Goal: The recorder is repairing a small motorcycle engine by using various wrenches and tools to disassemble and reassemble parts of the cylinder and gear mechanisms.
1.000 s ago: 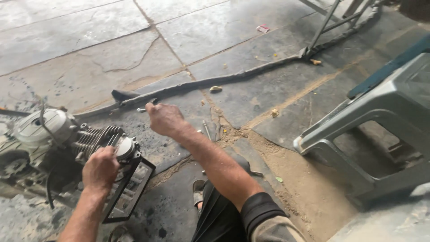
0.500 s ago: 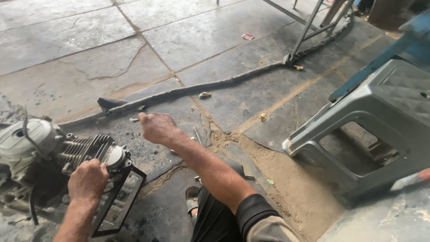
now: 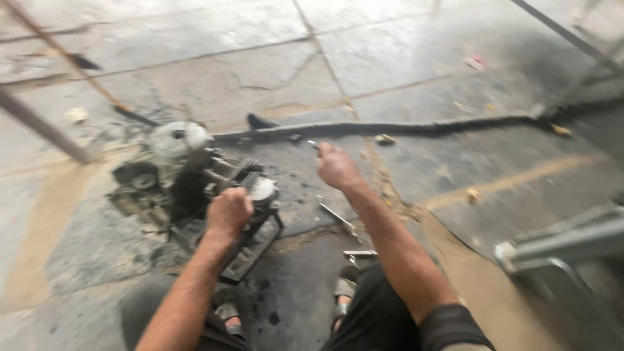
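A greasy small engine (image 3: 195,175) with cooling fins sits on the stone floor in front of me. My left hand (image 3: 229,211) rests closed on the engine's near end, by a round pale part (image 3: 263,190). My right hand (image 3: 337,166) hovers over the floor to the right of the engine, fingers curled around a small thin metal tool (image 3: 313,144) whose tip sticks out past the knuckles. A long metal tool (image 3: 338,216) lies on the floor below my right wrist. The picture is motion-blurred.
A long dark strip (image 3: 416,127) runs across the floor behind my hands. A grey plastic stool (image 3: 565,250) stands at the right edge. A metal bar (image 3: 39,127) slants at the left. Small scraps litter the cracked slabs; my sandalled feet (image 3: 343,296) are below.
The view has swung left, so the engine now sits nearer the middle and the stool has slid to the right edge. Both hands keep their places relative to the engine.
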